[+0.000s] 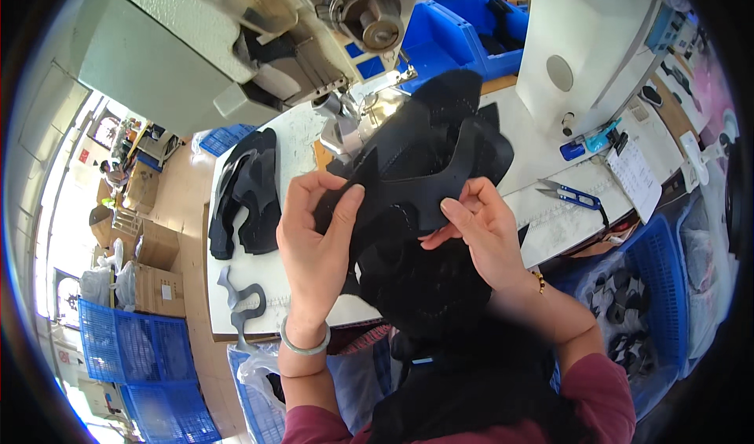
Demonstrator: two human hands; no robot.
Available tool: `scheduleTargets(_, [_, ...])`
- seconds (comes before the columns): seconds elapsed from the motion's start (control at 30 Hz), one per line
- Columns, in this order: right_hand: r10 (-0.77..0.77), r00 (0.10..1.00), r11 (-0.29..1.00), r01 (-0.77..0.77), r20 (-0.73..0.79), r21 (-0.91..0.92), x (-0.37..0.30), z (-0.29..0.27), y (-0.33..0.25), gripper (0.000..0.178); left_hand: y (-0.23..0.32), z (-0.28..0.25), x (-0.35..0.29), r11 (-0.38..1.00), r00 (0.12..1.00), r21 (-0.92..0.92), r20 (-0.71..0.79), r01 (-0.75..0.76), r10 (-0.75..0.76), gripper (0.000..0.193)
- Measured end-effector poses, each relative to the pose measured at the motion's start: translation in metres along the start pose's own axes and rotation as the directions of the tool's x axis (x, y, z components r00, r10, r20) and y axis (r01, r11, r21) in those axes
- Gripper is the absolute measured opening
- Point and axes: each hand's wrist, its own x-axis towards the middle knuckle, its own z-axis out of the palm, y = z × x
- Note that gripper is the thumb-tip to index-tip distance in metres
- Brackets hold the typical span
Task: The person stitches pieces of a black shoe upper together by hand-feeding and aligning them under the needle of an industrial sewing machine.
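Note:
A black shoe upper piece with curved cut-outs is stretched between my two hands in front of the sewing machine. My left hand pinches its left edge between thumb and fingers. On the opposite side my right hand grips the edge, thumb on top and fingertips curled beneath. More black pieces fan out behind it, toward the machine's needle area; I cannot tell whether they are joined to the held piece. Black fabric hangs below my hands.
Stacked black upper pieces and a grey curved strip lie on the white table's left side. Blue-handled thread snips and a paper sheet are at right. Blue bins stand behind; a blue basket of pieces sits lower right.

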Motion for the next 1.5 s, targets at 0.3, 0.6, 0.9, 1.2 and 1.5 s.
scheduleTargets(0.3, [-0.158,0.986,0.975,0.165,0.055,-0.149,0.014,0.007,0.001,0.016,-0.021,-0.006,0.001,0.999,0.999,-0.019,-0.018,0.028,-0.028,0.015])
scheduleTargets(0.6, [-0.128,0.991,0.972,0.134,0.045,-0.191,0.01,0.008,0.008,0.017,-0.029,-0.013,0.0,0.984,0.997,-0.162,0.04,0.073,-0.068,0.014])
scheduleTargets(0.9, [-0.188,0.981,0.965,0.195,0.054,-0.177,0.009,0.009,0.013,0.018,-0.033,-0.011,0.003,0.977,0.995,-0.19,0.045,0.098,-0.091,0.015])
scheduleTargets(1.2, [-0.421,0.906,0.893,0.408,-0.032,-0.19,0.012,0.012,0.015,0.031,-0.033,0.007,0.004,0.99,0.993,-0.132,-0.11,-0.059,0.044,0.034])
scheduleTargets(1.5, [0.12,0.992,0.992,-0.122,0.035,0.045,0.031,0.006,-0.016,0.008,-0.028,0.008,0.009,0.909,0.924,0.262,-0.12,-0.324,0.364,0.055])
